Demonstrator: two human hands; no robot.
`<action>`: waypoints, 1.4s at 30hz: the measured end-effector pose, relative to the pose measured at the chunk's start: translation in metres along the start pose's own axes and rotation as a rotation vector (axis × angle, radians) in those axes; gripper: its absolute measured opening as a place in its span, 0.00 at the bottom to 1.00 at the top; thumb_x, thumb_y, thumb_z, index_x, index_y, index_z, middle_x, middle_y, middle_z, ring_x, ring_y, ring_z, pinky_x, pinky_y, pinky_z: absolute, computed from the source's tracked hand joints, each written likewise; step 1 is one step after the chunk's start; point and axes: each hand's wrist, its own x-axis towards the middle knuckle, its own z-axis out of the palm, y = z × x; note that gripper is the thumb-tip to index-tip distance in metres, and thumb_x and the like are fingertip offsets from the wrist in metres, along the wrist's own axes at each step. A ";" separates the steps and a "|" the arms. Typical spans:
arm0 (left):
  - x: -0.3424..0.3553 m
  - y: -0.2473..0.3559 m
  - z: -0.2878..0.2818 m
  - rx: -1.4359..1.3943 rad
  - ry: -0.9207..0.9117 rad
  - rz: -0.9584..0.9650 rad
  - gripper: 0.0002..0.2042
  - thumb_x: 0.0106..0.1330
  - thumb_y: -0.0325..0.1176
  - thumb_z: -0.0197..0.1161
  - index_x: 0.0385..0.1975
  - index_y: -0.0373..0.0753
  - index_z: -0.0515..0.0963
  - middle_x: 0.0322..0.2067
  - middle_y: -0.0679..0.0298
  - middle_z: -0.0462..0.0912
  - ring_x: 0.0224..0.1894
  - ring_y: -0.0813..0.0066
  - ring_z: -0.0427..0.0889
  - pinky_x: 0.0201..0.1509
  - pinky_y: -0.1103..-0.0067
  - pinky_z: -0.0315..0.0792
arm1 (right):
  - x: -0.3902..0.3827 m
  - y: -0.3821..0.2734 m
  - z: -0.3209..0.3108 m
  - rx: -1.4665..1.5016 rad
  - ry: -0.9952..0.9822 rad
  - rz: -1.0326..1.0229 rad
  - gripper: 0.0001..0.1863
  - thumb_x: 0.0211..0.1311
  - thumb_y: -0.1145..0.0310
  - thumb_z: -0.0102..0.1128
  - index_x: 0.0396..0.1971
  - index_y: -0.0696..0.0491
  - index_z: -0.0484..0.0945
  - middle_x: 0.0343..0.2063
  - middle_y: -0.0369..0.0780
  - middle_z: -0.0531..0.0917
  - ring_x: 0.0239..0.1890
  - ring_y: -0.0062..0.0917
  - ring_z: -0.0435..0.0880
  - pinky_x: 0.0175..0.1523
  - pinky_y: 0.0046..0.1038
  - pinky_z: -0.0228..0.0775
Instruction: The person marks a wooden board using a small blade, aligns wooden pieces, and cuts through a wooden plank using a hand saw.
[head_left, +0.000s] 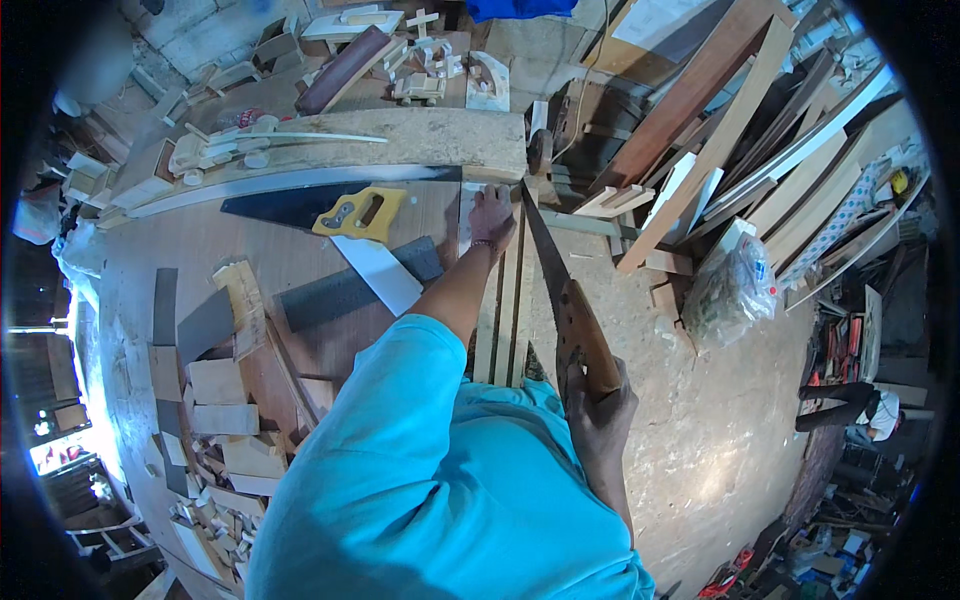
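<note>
The left hand [491,215], half-curled, rests at the strips' [505,320] far end, grip unclear; the right hand [603,415] wraps the saw [578,318], just right of the strips. Sawing seems unfinished.

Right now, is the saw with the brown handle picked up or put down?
Picked up: the right hand holds the brown-handled saw by its handle, while the yellow-handled saw lies on the workbench.

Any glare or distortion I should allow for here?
Head view: strong light burns out part of the left side; a bright patch lies on the floor; fisheye bends the workbench; the brown-handled saw in the right hand looks fairly sharp.
</note>
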 end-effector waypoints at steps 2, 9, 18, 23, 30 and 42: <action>-0.003 0.000 0.001 0.002 0.035 0.001 0.13 0.45 0.25 0.53 0.34 0.39 0.66 0.35 0.54 0.67 0.41 0.55 0.68 0.36 0.67 0.72 | -0.003 0.002 -0.001 0.021 -0.008 -0.018 0.08 0.52 0.73 0.52 0.31 0.61 0.69 0.14 0.36 0.72 0.15 0.12 0.68 0.19 0.15 0.59; -0.007 0.003 0.004 0.101 0.040 0.018 0.14 0.46 0.25 0.52 0.36 0.38 0.67 0.37 0.53 0.67 0.41 0.54 0.69 0.37 0.69 0.72 | 0.026 0.008 0.013 0.506 -0.032 0.239 0.10 0.53 0.71 0.54 0.31 0.62 0.69 0.16 0.43 0.75 0.18 0.19 0.73 0.24 0.23 0.65; -0.007 0.006 0.001 0.070 0.054 0.013 0.16 0.43 0.24 0.55 0.35 0.38 0.65 0.36 0.54 0.67 0.41 0.54 0.69 0.37 0.68 0.71 | 0.037 0.032 0.028 0.189 0.070 -0.037 0.09 0.50 0.74 0.54 0.30 0.63 0.69 0.17 0.46 0.75 0.22 0.23 0.76 0.27 0.24 0.66; -0.005 0.004 0.002 0.049 0.064 0.033 0.16 0.43 0.24 0.55 0.34 0.39 0.65 0.34 0.55 0.67 0.40 0.54 0.69 0.37 0.68 0.71 | 0.028 0.031 0.032 0.095 0.087 -0.061 0.08 0.49 0.77 0.53 0.31 0.63 0.69 0.17 0.49 0.75 0.24 0.28 0.79 0.28 0.26 0.68; -0.002 0.000 0.000 0.086 0.025 0.027 0.14 0.45 0.25 0.53 0.35 0.38 0.66 0.36 0.54 0.67 0.41 0.54 0.69 0.38 0.68 0.71 | 0.022 0.022 0.036 0.049 0.053 -0.119 0.11 0.49 0.77 0.53 0.34 0.63 0.67 0.16 0.49 0.75 0.20 0.29 0.79 0.25 0.25 0.68; 0.000 0.001 -0.004 0.049 0.073 0.027 0.12 0.47 0.24 0.51 0.34 0.37 0.67 0.35 0.53 0.68 0.39 0.54 0.70 0.38 0.67 0.71 | 0.023 0.025 0.044 0.025 0.036 -0.149 0.12 0.49 0.76 0.54 0.35 0.62 0.66 0.16 0.49 0.76 0.20 0.29 0.79 0.24 0.25 0.69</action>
